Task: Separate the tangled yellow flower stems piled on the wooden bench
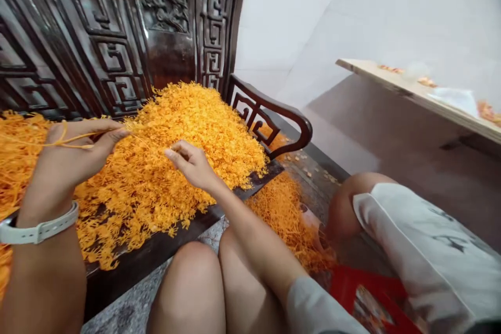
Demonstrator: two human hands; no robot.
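Observation:
My left hand point(78, 148), with a pale watch band at the wrist, pinches thin orange cord point(58, 142) that runs across the back of its fingers and thumb. A faint strand leads from its fingertips toward my right hand point(191, 164), whose thumb and forefinger are pressed together at the strand's other end. What exactly lies between those right fingertips is too fine to make out clearly. Below and behind both hands spreads a heap of short, knotted orange cord pieces point(191, 115).
A dark carved wooden bench point(166, 65) holds the heap, its curved armrest point(301, 128) at the right. More orange cord point(279, 211) lies on the floor near a red stool point(364, 292). Another person's leg point(348, 206) is at right, below a wooden shelf point(415, 88).

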